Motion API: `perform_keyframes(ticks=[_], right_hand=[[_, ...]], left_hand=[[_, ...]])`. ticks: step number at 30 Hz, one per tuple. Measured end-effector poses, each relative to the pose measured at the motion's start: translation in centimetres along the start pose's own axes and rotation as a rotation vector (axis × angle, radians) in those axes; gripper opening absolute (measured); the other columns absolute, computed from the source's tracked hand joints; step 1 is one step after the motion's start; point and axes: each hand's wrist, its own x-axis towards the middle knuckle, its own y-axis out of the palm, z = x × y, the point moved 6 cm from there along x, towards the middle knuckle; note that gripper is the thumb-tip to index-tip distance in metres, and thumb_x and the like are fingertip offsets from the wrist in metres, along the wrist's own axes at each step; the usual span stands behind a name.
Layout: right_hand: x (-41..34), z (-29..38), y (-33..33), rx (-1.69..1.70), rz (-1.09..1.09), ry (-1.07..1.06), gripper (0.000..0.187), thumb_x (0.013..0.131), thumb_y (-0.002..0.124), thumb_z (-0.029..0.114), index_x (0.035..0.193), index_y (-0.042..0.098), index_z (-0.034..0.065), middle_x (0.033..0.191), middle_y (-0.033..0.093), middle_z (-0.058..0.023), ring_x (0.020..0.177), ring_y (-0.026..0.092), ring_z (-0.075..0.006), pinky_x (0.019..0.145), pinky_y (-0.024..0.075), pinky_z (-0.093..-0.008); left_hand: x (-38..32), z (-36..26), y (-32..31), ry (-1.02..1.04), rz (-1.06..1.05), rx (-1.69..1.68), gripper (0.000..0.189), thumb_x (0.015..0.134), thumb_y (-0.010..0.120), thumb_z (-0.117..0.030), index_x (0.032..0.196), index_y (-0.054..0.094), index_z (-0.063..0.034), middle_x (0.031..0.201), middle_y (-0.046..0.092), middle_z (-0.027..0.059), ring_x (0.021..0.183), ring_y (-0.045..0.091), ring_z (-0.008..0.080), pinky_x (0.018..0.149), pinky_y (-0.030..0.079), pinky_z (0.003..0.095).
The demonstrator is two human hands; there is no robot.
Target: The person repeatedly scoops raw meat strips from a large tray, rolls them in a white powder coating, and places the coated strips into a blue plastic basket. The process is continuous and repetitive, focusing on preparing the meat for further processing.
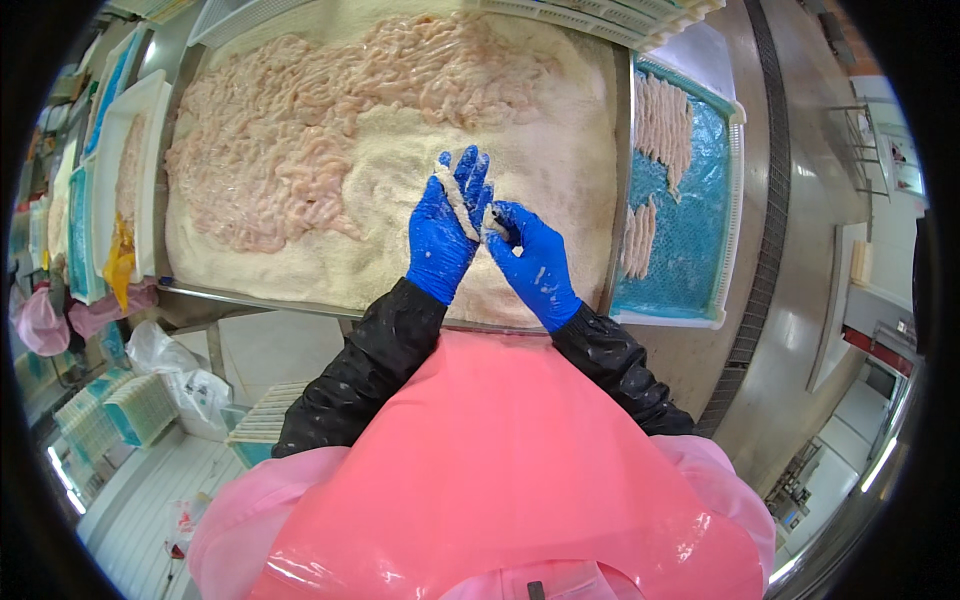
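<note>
My blue-gloved left hand [442, 225] is palm up over the table of crumbs [405, 157]. A crumb-coated strip of raw meat [456, 201] lies along its palm, with the thumb against it. Just to the right, my blue-gloved right hand [531, 251] pinches a whitish coated piece [493, 223] between thumb and fingers. Whether that piece joins the strip cannot be seen. Behind and left of my hands spreads a broad heap of raw pale-pink meat strips [277, 142]. Both gloves are dusted with crumbs.
Beyond the table's right edge, a blue-lined white tray [686, 259] holds coated strips [664, 124] in two groups. White crates [585, 19] border the far side. At left stands a white tub [150, 180] near a yellow glove [120, 255]. A person in pink [45, 319] is farther left.
</note>
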Motion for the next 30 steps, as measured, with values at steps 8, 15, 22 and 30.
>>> perform_keyframes(ticks=[8, 15, 22, 30], right_hand=[[-1.1, -2.6, -0.4, 0.339, -0.020, 0.198, 0.018, 0.088, 0.063, 0.007, 0.102, 0.063, -0.0035, 0.084, 0.066, -0.0095, 0.068, 0.063, -0.0119, 0.059, 0.0508, -0.0240], [-1.2, -3.5, -1.4, 0.612, 0.029, 0.411, 0.016, 0.089, 0.064, 0.015, 0.089, 0.059, -0.0003, 0.071, 0.062, -0.0073, 0.058, 0.057, -0.0083, 0.046, 0.0444, -0.0226], [-1.0, -2.4, -4.5, 0.190, -0.126, 0.163, 0.018, 0.087, 0.065, 0.016, 0.091, 0.056, 0.0001, 0.067, 0.061, -0.0087, 0.054, 0.057, -0.0103, 0.051, 0.0449, -0.0256], [-2.1, -2.5, -6.7, 0.506, -0.024, 0.395, 0.012, 0.090, 0.061, 0.013, 0.097, 0.053, 0.0060, 0.067, 0.058, -0.0038, 0.051, 0.049, -0.0059, 0.039, 0.0352, -0.0203]], left_hand=[[0.1, 2.7, 1.0, 0.124, 0.010, 0.460, 0.064, 0.094, 0.041, -0.001, 0.149, 0.012, -0.0163, 0.147, 0.030, 0.0164, 0.134, 0.036, 0.0278, 0.108, 0.035, 0.0363], [0.4, 4.6, 1.4, 0.119, 0.003, 0.470, 0.065, 0.095, 0.041, -0.001, 0.149, 0.009, -0.0185, 0.147, 0.030, 0.0163, 0.134, 0.035, 0.0274, 0.108, 0.035, 0.0363], [1.2, 7.2, 1.1, 0.055, 0.017, 0.293, 0.058, 0.097, 0.038, -0.006, 0.149, 0.014, -0.0174, 0.148, 0.031, 0.0139, 0.135, 0.034, 0.0245, 0.108, 0.034, 0.0357], [1.8, 10.6, 0.4, -0.051, -0.037, 0.265, 0.051, 0.100, 0.039, -0.017, 0.147, 0.021, -0.0113, 0.149, 0.031, 0.0123, 0.132, 0.038, 0.0227, 0.106, 0.036, 0.0321]])
